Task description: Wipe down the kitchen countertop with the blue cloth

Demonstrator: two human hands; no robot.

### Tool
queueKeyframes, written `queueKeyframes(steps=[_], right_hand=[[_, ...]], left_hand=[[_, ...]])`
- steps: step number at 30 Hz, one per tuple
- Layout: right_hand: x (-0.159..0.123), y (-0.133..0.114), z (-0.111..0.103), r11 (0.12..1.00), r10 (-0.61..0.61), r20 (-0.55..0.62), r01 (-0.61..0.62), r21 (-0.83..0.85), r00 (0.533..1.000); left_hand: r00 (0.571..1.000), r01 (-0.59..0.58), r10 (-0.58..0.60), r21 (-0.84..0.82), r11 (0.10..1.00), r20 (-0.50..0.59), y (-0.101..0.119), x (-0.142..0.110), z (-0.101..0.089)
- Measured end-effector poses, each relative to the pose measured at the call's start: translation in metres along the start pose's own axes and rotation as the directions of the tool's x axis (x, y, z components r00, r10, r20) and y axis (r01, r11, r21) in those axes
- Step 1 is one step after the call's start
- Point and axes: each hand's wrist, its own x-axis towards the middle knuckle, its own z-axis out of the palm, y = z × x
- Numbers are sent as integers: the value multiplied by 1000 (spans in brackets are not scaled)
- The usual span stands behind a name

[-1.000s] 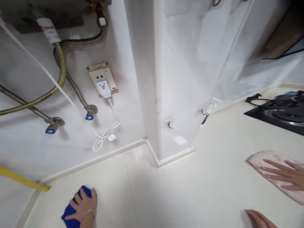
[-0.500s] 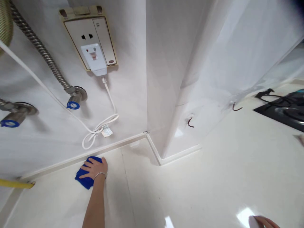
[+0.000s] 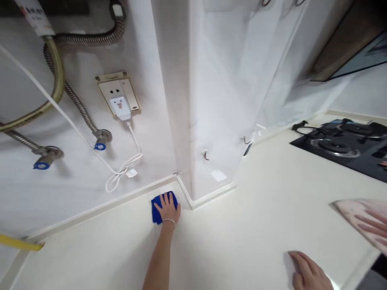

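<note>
A blue cloth [image 3: 156, 216] lies on the white countertop near the wall corner. My left hand [image 3: 168, 209] presses down flat on it, fingers spread, with a bracelet at the wrist. Part of the cloth is hidden under the palm. At the lower right, my right hand [image 3: 311, 272] rests on the countertop [image 3: 242, 233] with nothing visible in it. Its index finger and thumb are apart; the other fingers are mostly hidden.
Another person's hand [image 3: 373, 225] is on a pinkish cloth [image 3: 347, 209] at the right edge. Beyond sits a black gas stove [image 3: 329, 161]. A plugged-in white cord [image 3: 123, 167], valves [image 3: 101, 143] and a yellow pipe [image 3: 21, 241] line the left side. A wall corner [image 3: 193, 197] juts out.
My left hand and the blue cloth have slid right along the wall toward the corner. The view has shifted right, showing more of the stove, my right hand and the other person's cloth.
</note>
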Motion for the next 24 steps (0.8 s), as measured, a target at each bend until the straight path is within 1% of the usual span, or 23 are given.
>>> queueKeyframes(steps=[2, 4, 8, 11, 14, 16, 19, 21, 23, 24], right_hand=[[2, -6, -4, 1000, 4, -12, -4, 5, 1000], [5, -15, -10, 1000, 0, -20, 0, 9, 1000], [7, -30, -23, 1000, 16, -51, -17, -17, 999], [5, -32, -26, 999, 49, -63, -50, -14, 997], [3, -30, -25, 998, 56, -70, -56, 4, 996], [2, -28, -24, 998, 58, -78, -57, 11, 995], [0, -25, -24, 998, 61, -91, -60, 10, 994], [-2, -23, -28, 998, 55, -99, -54, 6, 994], [-3, -21, -32, 1000, 30, -102, -30, 5, 994], [-3, -20, -34, 1000, 11, -101, -10, 8, 995]], left_hand=[[996, -93, 93, -22, 995, 7, 20, -16, 2], [989, -148, 148, -35, 988, 2, 32, -35, 3], [985, -172, 173, -29, 985, 10, 41, -72, 3], [981, -195, 195, -14, 981, -6, 43, -105, 6], [971, -239, 239, -13, 971, -24, 54, -146, 13], [957, -289, 289, -30, 957, -5, 68, -177, 17], [927, -372, 375, -71, 925, 30, 96, -223, 21], [903, -422, 427, -93, 902, 39, 107, -248, 21], [888, -451, 458, -112, 886, 44, 104, -267, 19], [890, -446, 454, -118, 887, 48, 95, -275, 17]])
